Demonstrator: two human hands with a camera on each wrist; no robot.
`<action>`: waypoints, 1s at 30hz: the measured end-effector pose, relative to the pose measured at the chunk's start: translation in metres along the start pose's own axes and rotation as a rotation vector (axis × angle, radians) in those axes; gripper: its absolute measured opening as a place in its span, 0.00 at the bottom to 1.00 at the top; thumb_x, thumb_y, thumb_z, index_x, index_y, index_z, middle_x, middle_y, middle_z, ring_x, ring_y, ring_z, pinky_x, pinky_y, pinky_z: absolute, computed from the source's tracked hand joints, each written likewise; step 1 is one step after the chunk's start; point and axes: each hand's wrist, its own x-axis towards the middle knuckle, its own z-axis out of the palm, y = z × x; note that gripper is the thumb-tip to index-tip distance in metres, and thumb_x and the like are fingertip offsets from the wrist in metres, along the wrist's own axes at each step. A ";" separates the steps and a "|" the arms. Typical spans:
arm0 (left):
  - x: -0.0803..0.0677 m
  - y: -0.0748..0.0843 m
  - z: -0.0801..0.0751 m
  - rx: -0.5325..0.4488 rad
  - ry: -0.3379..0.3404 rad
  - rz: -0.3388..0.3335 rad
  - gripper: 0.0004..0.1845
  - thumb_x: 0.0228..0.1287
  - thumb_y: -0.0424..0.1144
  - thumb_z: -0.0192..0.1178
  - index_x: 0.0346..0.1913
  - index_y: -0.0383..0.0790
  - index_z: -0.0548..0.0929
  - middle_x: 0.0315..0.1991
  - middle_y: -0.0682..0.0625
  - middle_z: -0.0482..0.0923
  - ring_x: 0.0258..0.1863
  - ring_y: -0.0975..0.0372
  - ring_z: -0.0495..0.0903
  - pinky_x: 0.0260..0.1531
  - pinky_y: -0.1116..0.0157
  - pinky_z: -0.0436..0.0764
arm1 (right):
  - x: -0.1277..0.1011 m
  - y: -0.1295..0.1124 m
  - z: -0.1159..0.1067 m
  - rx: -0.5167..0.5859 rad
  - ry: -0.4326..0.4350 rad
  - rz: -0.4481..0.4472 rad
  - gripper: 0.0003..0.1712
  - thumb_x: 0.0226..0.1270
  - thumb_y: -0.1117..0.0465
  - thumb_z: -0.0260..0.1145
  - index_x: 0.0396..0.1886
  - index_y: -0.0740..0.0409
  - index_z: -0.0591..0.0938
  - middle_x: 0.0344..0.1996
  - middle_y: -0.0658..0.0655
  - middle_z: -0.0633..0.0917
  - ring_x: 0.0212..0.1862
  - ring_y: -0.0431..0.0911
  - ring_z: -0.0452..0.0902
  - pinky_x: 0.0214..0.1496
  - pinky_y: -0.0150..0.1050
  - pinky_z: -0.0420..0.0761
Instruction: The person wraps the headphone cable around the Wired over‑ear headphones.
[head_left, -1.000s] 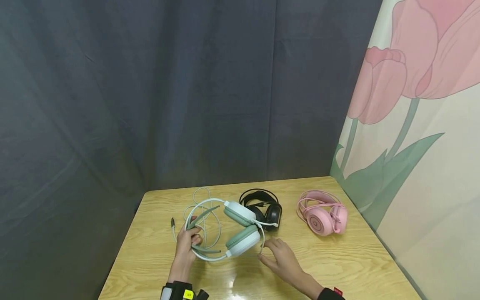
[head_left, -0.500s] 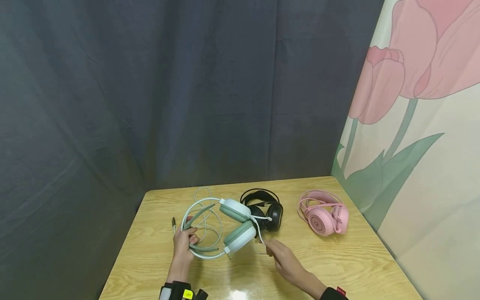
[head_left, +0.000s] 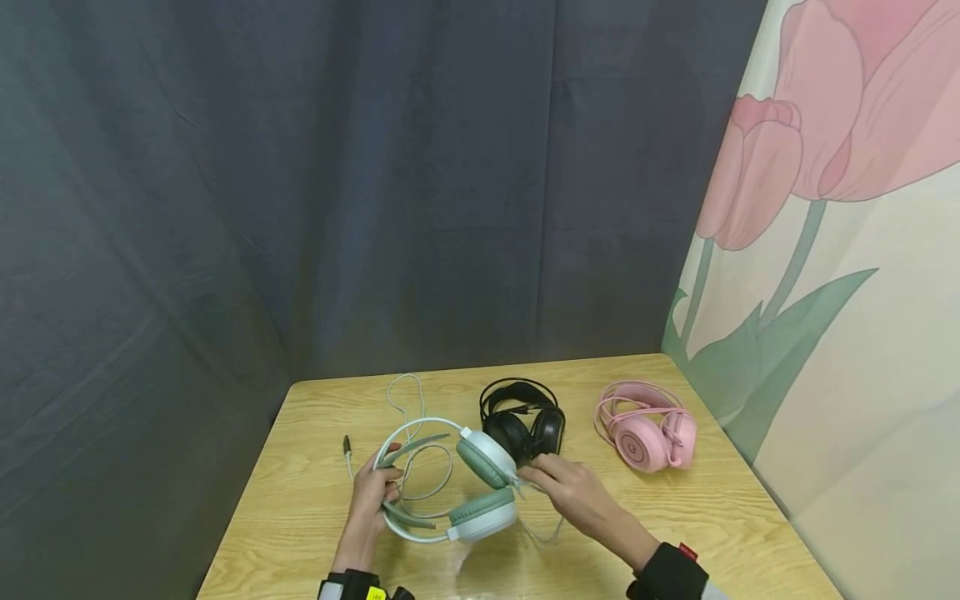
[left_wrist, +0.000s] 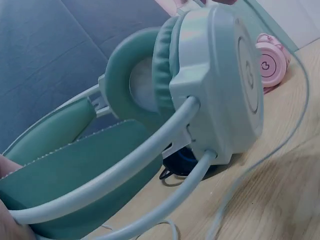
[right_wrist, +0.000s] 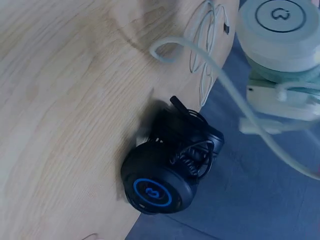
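A white and green headset (head_left: 483, 518) is held above the table, tilted with its ear cups to the right. My left hand (head_left: 372, 493) grips its headband; green padding and a white ear cup (left_wrist: 220, 85) fill the left wrist view. My right hand (head_left: 573, 497) is beside the ear cups, fingers curled round the headset's pale cable, partly hidden. The cable (right_wrist: 235, 95) loops below that hand in the right wrist view, where the hand itself does not show. More cable (head_left: 450, 467) lies coiled on the table, ending in a dark plug (head_left: 347, 446).
A black headset (head_left: 525, 425) stands on the wooden table (head_left: 300, 508) just behind my right hand. To its right sits a pink headset (head_left: 648, 429) wrapped in its own cable. A dark curtain (head_left: 420, 208) hangs behind, and a tulip-patterned cloth (head_left: 847, 400) covers the right side.
My right hand has moved up and closer to the ear cups, drawing the cable with it. The held headset has shifted slightly down and right, while the other headsets stay put.
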 end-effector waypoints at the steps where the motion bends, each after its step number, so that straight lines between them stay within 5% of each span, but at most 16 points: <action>1: 0.000 -0.001 0.000 0.006 -0.013 -0.005 0.24 0.61 0.18 0.49 0.61 0.30 0.72 0.22 0.56 0.59 0.11 0.74 0.54 0.11 0.78 0.58 | 0.002 0.000 0.001 -0.003 0.015 -0.023 0.19 0.81 0.64 0.44 0.44 0.57 0.84 0.38 0.48 0.81 0.35 0.38 0.78 0.28 0.26 0.77; 8: 0.002 -0.003 0.003 0.113 -0.101 -0.018 0.23 0.60 0.20 0.52 0.60 0.32 0.75 0.22 0.55 0.59 0.12 0.72 0.53 0.13 0.77 0.58 | 0.010 0.004 0.007 -0.030 0.038 -0.069 0.14 0.72 0.51 0.59 0.38 0.58 0.82 0.31 0.47 0.78 0.28 0.35 0.73 0.24 0.22 0.73; 16: 0.001 -0.004 0.000 0.164 -0.147 -0.038 0.24 0.60 0.19 0.53 0.61 0.32 0.75 0.16 0.57 0.53 0.11 0.70 0.52 0.13 0.75 0.56 | 0.011 0.010 0.008 -0.046 0.095 -0.061 0.20 0.66 0.42 0.61 0.27 0.54 0.80 0.23 0.45 0.74 0.21 0.36 0.65 0.21 0.21 0.63; 24: 0.001 -0.010 0.005 0.169 -0.161 -0.042 0.24 0.59 0.20 0.53 0.59 0.31 0.75 0.17 0.57 0.54 0.11 0.71 0.53 0.13 0.75 0.57 | 0.033 0.003 0.010 -0.047 0.077 -0.194 0.16 0.61 0.45 0.69 0.26 0.52 0.80 0.21 0.45 0.75 0.23 0.37 0.62 0.22 0.24 0.63; 30: 0.001 -0.011 0.010 0.172 -0.173 -0.026 0.23 0.58 0.19 0.51 0.58 0.28 0.74 0.18 0.56 0.55 0.11 0.71 0.52 0.14 0.75 0.57 | 0.053 -0.004 0.011 -0.031 -0.008 -0.271 0.14 0.69 0.48 0.63 0.28 0.51 0.81 0.23 0.45 0.73 0.27 0.38 0.55 0.26 0.27 0.59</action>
